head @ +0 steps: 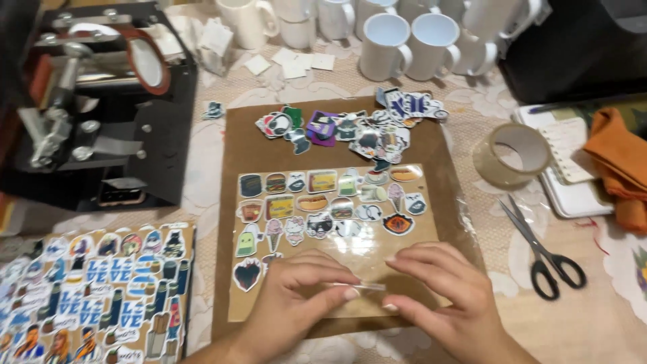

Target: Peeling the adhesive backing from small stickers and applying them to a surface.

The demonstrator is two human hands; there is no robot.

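My left hand (296, 296) and my right hand (441, 290) rest side by side on the near end of a brown board (232, 145). Their fingertips pinch the near edge of a clear plastic film (367, 246) lying over the board. Under the film, several small cut-out stickers (323, 202) sit in rows. A loose heap of more stickers (364, 128) lies at the board's far end.
Black-handled scissors (542, 253) and a roll of clear tape (512, 155) lie to the right, beside a notebook (573, 168) and orange cloth (617, 158). White mugs (404, 44) stand at the back. A black press machine (101, 101) is far left; a sticker sheet (94, 290) near left.
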